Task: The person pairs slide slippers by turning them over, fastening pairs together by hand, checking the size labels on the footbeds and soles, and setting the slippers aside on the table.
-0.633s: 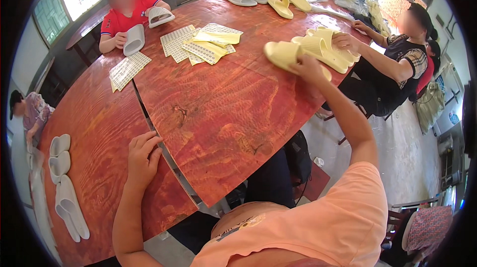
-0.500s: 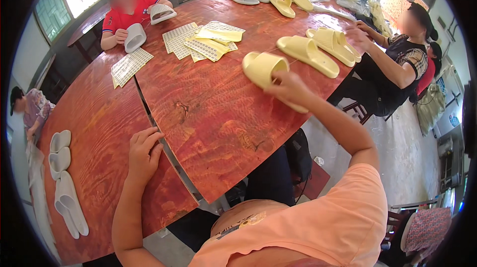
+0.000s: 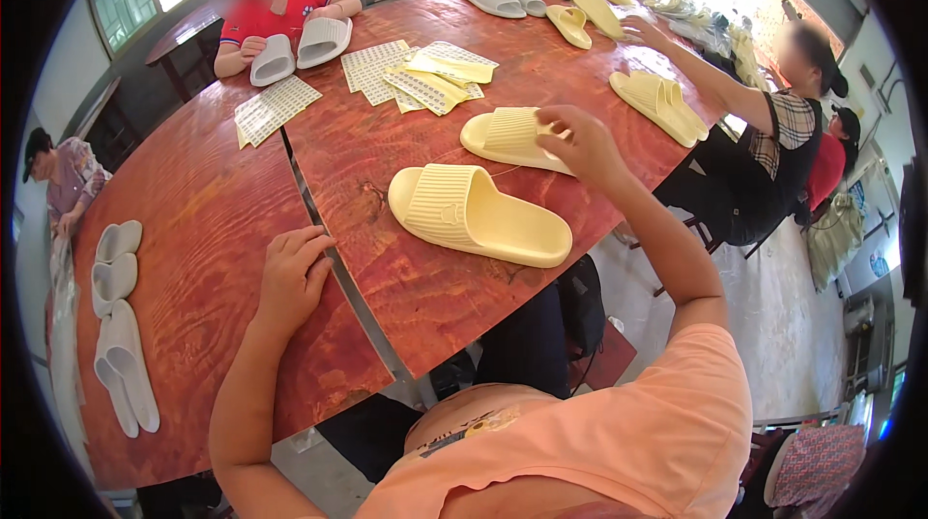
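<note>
Pale slippers [image 3: 119, 321] lie in a row on the desk [image 3: 222, 200], left of the left hand [image 3: 293, 277]. Label sheets [image 3: 275, 111] lie beyond that hand. The left hand rests palm-down, fingers loosely bent and slightly apart, holding nothing. A sheet stack [image 3: 425, 84] lies farther off, beyond and to its right. The near yellow slipper [image 3: 454, 205] is flat between the two hands. The far yellow slipper [image 3: 495, 130] is partly under the right hand [image 3: 547, 128], whose fingers curve at the strap; grip cannot be determined. Yellow slippers [image 3: 660, 105] stand to its right.
</note>
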The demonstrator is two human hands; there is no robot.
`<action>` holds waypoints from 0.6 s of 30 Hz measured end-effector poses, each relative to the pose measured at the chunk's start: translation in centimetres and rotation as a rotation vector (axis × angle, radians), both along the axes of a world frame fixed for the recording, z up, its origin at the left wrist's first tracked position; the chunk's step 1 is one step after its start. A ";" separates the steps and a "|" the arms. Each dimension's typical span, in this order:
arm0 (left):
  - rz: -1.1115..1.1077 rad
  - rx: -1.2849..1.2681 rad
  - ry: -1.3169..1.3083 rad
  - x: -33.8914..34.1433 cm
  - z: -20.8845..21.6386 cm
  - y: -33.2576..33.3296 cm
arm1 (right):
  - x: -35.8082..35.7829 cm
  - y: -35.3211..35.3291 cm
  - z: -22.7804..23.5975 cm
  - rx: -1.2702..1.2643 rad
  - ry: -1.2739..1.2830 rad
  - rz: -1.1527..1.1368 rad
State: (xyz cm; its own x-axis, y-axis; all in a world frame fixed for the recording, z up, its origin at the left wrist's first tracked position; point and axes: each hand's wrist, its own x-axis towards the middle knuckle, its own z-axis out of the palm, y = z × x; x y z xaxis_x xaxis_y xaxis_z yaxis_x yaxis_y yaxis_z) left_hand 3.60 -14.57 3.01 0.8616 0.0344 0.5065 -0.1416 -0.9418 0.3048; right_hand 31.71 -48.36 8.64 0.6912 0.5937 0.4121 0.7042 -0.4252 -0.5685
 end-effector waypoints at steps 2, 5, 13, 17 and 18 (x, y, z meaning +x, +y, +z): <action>-0.001 0.005 -0.011 0.0 0.0 0.0 | 2.6 -1.3 -1.3 -0.128 -0.125 -0.178; -0.006 0.010 -0.011 0.2 -0.2 0.1 | 5.8 -2.2 -3.7 -0.243 0.074 -0.037; -0.015 0.008 -0.028 0.0 -0.6 0.4 | -1.7 1.5 -0.4 -0.235 0.281 0.362; -0.015 0.012 -0.026 0.3 -0.3 0.3 | -3.0 1.9 -1.1 -0.373 0.135 0.404; -0.018 0.015 -0.028 0.3 -0.3 0.3 | -3.1 2.0 -1.3 -0.458 0.060 0.364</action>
State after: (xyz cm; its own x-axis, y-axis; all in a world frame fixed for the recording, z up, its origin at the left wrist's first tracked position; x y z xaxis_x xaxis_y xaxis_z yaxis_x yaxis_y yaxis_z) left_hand 3.92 -14.30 2.74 0.8472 0.0112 0.5311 -0.1669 -0.9435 0.2862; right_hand 28.60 -46.41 7.37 0.4241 0.9053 0.0237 0.8230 -0.3743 -0.4273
